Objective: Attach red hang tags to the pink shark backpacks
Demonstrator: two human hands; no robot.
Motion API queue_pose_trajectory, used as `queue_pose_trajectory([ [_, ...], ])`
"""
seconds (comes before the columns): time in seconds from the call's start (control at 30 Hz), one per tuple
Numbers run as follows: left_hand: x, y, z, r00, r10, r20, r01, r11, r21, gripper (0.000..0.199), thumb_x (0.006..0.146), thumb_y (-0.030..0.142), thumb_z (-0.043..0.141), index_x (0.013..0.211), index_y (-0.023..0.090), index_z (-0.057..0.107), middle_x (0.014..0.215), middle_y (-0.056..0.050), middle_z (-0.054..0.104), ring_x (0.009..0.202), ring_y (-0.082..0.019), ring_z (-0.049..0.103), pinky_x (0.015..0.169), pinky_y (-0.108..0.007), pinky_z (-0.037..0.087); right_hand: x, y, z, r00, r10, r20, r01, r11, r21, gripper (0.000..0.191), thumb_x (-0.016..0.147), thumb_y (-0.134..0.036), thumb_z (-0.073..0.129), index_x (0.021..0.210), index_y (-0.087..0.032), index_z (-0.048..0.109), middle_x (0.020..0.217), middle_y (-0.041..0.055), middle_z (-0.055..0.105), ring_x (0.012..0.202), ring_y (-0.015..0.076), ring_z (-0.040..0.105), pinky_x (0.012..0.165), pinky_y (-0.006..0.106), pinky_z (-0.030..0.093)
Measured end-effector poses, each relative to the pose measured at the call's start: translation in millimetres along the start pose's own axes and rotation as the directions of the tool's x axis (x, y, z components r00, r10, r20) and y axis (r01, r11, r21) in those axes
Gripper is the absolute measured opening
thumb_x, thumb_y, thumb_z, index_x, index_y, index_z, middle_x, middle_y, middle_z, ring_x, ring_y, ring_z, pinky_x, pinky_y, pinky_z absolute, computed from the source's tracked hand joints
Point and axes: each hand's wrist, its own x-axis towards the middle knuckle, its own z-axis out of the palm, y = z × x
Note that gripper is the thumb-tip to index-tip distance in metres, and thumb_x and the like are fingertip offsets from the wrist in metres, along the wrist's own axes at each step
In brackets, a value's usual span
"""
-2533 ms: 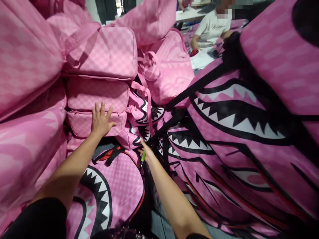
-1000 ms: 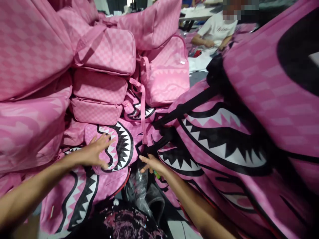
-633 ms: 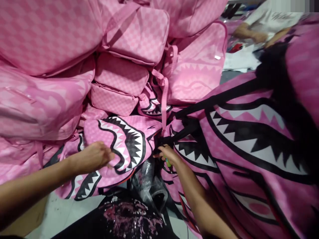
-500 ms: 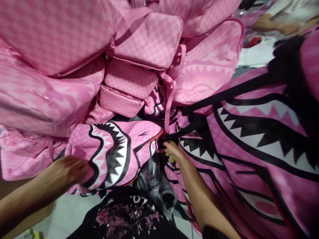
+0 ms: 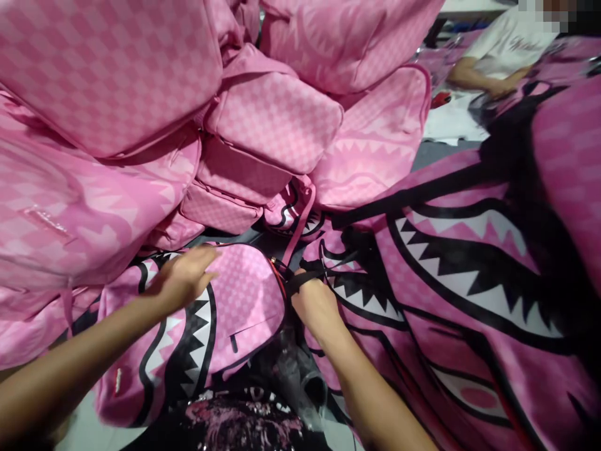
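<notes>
A pink checkered backpack (image 5: 248,288) with a black and white shark mouth lies on its side in front of me, its rounded top pointing right. My right hand (image 5: 313,304) is closed around a black strap (image 5: 300,280) at that top end. Over the shark mouth is my left hand (image 5: 188,275), slightly blurred, its fingers stretched out and holding nothing. Whether it touches the cloth I cannot tell. A gold zipper pull (image 5: 273,260) shows near the top edge.
Pink checkered bags (image 5: 277,119) are piled behind and to the left. Larger shark-mouth backpacks (image 5: 469,269) with black straps stand at right. Clear plastic (image 5: 293,369) hangs by my lap. A co-worker in a white shirt (image 5: 511,44) is at the back right.
The backpack has turned over, now showing a different side. My left hand has moved up and right across it. The green-yellow object at my right hand is out of sight.
</notes>
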Motion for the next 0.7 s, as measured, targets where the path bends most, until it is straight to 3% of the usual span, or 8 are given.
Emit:
queue_pose_trajectory([
  [0.07,90,10,-3.0,0.985,0.077,-0.153,-0.055,0.988,0.142,0.062,0.088,0.025,0.059,0.148,0.019,0.041,0.16,-0.017,0.028,0.149,-0.032,0.025,0.119,-0.051,0.023,-8,-20,-15,0.992,-0.126,0.03,0.128,0.988,-0.082,0.027,0.084,-0.008,0.052,0.105,-0.019,0.065,0.095,0.0142,0.071,0.094,0.0289,0.069,0.074,0.031,0.046],
  [0.13,165,8,3.4,0.977,0.094,-0.19,-0.045,0.968,0.248,0.082,0.082,0.02,0.067,0.154,0.025,0.029,0.165,-0.015,0.009,0.152,-0.035,0.005,0.121,-0.056,0.008,4,-38,-22,0.968,-0.239,0.082,0.234,0.97,0.059,0.032,0.085,-0.017,0.059,0.116,-0.023,0.063,0.104,0.0106,0.072,0.1,0.0262,0.068,0.08,0.03,0.048],
  [0.2,220,-2,10.8,0.991,-0.007,-0.134,0.049,0.949,0.312,0.079,0.08,0.025,0.071,0.151,0.024,0.036,0.162,-0.017,0.021,0.15,-0.038,0.015,0.119,-0.054,0.011,38,-53,-19,0.953,-0.3,0.046,0.288,0.941,0.18,0.05,0.085,-0.027,0.066,0.133,-0.026,0.053,0.119,0.0084,0.068,0.106,0.023,0.066,0.085,0.029,0.05],
  [0.27,257,-16,12.9,0.99,-0.119,-0.073,0.137,0.932,0.335,0.061,0.083,0.034,0.069,0.139,0.018,0.053,0.144,-0.021,0.049,0.138,-0.039,0.04,0.113,-0.051,0.023,90,-66,-7,0.975,-0.212,-0.065,0.218,0.97,0.107,0.066,0.083,-0.031,0.07,0.143,-0.023,0.044,0.132,0.0117,0.059,0.113,0.0246,0.062,0.089,0.032,0.05],
  [0.37,288,-37,4.3,0.981,-0.184,-0.054,0.192,0.921,0.34,0.047,0.086,0.046,0.063,0.12,0.014,0.066,0.118,-0.02,0.067,0.12,-0.036,0.056,0.106,-0.048,0.031,172,-76,20,0.965,-0.03,-0.262,-0.018,0.984,-0.176,0.067,0.082,-0.023,0.07,0.142,-0.008,0.043,0.146,0.0256,0.042,0.123,0.0338,0.052,0.089,0.039,0.051],
  [0.47,306,-51,-10.0,0.967,-0.23,-0.106,0.253,0.891,0.376,0.055,0.087,0.058,0.056,0.115,0.012,0.068,0.116,-0.018,0.067,0.121,-0.036,0.053,0.108,-0.048,0.027,226,-72,42,0.954,-0.008,-0.3,-0.069,0.967,-0.246,0.056,0.092,-0.011,0.047,0.147,-0.005,0.037,0.148,0.031,0.037,0.122,0.0333,0.052,0.081,0.037,0.052],
  [0.57,320,-59,-22.5,0.958,-0.23,-0.174,0.279,0.89,0.36,0.066,0.086,0.066,0.051,0.122,0.013,0.065,0.122,-0.016,0.064,0.13,-0.038,0.045,0.112,-0.052,0.019,241,-60,47,0.944,-0.026,-0.33,-0.039,0.981,-0.191,0.045,0.095,-0.006,0.029,0.136,0.001,0.049,0.125,0.0315,0.058,0.108,0.0271,0.062,0.076,0.032,0.049],
  [0.7,332,-68,-40.7,0.956,-0.234,-0.175,0.265,0.946,0.185,0.077,0.082,0.072,0.051,0.134,0.015,0.057,0.135,-0.014,0.054,0.14,-0.042,0.029,0.115,-0.058,0.009,230,-52,24,0.936,-0.099,-0.338,0.05,0.987,-0.152,0.037,0.098,-0.015,0.032,0.097,0.004,0.065,0.09,0.0193,0.069,0.091,0.0183,0.067,0.072,0.025,0.041],
])
